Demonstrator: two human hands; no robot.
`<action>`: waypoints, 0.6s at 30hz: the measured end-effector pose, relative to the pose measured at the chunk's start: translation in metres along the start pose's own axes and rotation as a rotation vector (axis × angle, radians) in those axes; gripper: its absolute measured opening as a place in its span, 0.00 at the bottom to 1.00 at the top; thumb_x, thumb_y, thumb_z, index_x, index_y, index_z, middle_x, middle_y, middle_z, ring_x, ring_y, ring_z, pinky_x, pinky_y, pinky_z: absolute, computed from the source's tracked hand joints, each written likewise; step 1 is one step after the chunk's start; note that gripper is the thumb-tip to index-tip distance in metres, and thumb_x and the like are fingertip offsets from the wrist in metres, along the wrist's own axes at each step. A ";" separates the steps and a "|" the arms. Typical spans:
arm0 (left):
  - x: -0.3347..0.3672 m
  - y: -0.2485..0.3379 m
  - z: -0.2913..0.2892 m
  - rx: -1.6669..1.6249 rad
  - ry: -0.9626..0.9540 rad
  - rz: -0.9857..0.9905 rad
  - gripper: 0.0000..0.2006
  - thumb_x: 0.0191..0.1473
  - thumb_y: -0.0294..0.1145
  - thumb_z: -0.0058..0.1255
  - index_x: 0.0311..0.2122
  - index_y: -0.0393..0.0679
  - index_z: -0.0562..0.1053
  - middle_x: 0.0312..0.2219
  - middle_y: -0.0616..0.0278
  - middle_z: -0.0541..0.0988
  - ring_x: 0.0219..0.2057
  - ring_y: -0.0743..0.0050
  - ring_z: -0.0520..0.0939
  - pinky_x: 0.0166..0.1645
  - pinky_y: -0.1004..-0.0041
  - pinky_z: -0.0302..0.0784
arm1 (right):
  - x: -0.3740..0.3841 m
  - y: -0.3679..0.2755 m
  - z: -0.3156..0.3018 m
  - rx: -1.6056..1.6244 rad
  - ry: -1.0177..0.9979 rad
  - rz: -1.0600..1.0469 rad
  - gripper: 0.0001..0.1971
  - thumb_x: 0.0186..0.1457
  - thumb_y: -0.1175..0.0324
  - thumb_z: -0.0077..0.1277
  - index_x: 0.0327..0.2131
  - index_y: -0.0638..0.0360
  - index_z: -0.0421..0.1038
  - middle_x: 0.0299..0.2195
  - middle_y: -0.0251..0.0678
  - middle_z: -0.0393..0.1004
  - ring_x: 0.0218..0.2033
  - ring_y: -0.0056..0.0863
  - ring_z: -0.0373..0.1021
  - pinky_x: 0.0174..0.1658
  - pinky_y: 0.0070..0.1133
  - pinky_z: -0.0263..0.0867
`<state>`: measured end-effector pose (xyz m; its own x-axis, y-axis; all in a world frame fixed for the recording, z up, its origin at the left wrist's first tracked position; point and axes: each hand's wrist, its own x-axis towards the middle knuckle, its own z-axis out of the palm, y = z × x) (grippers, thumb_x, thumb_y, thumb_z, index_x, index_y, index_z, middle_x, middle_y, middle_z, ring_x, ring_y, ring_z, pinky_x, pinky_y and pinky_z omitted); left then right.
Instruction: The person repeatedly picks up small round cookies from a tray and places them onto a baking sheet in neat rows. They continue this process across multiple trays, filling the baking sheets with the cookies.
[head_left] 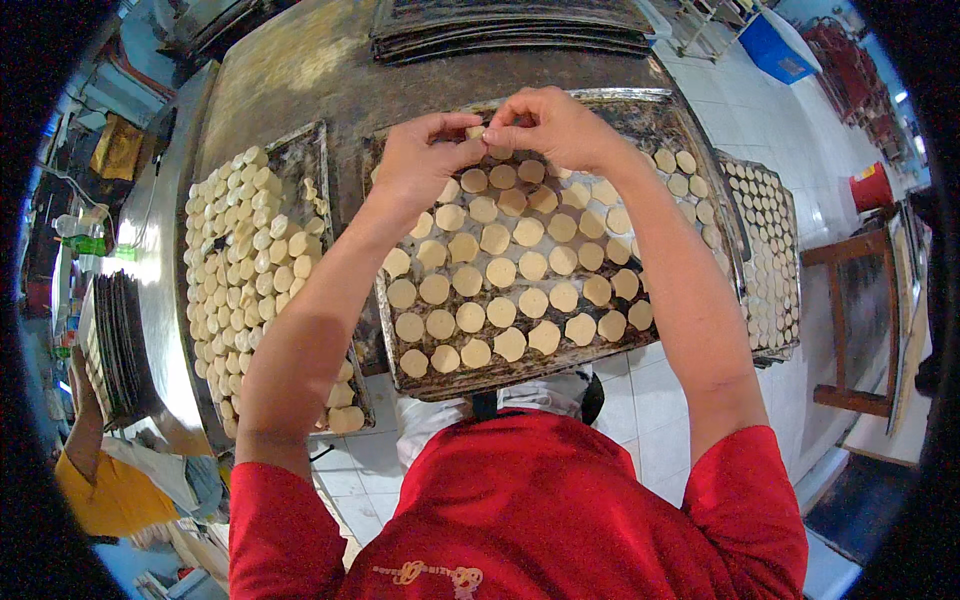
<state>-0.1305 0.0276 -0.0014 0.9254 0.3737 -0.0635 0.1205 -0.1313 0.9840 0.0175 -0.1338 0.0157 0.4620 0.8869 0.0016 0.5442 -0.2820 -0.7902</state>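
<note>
Your left hand [432, 155] and right hand [553, 125], both with fingertips pinched on one dough piece [476, 131], above the tray's [645, 125] far side, piece's pointing and long axis unclear behind fingers.

The worn brown tabletop [290, 95], patched with glare, carries a stack of dark trays [510, 45] along its far side. Nearer, a left-hand tray [313, 160] and a wider middle tray [645, 118] lie side by side, a narrow gap between them.

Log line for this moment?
left hand: pinching small pale piece | right hand: touching it | middle tray: rows of pale discs | left tray: crowded pale rounds
</note>
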 end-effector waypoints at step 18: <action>0.016 0.006 0.036 -0.061 -0.070 -0.009 0.17 0.59 0.26 0.57 0.52 0.33 0.77 0.37 0.61 0.83 0.39 0.77 0.83 0.44 0.77 0.79 | -0.013 0.026 -0.023 0.042 0.000 -0.077 0.09 0.56 0.67 0.59 0.35 0.64 0.79 0.36 0.35 0.76 0.38 0.22 0.71 0.42 0.23 0.68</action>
<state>-0.1020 -0.0004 -0.0023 0.9474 0.3093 -0.0821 0.1091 -0.0709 0.9915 0.0418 -0.1610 0.0088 0.4198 0.9054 0.0630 0.5483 -0.1977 -0.8126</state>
